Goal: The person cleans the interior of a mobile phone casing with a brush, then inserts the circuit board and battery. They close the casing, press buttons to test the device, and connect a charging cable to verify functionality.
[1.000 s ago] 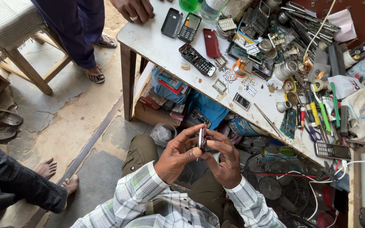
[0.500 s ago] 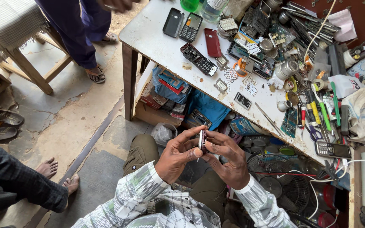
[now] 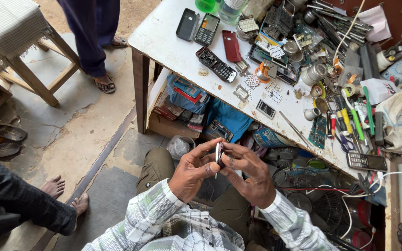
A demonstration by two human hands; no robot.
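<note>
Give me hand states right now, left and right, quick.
Left hand: closed on the small slim silver-and-dark phone part, held edge-on.
Right hand: closed on the same part from the other side, fingers curled around it.

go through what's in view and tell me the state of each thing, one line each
small phone: held edge-on, gripped by both hands above the lap
left hand: closed on the phone
right hand: closed on the phone
keypad phone: lying face up on the white table
red phone cover: lying flat, detached
green screwdriver: lying unused
</note>
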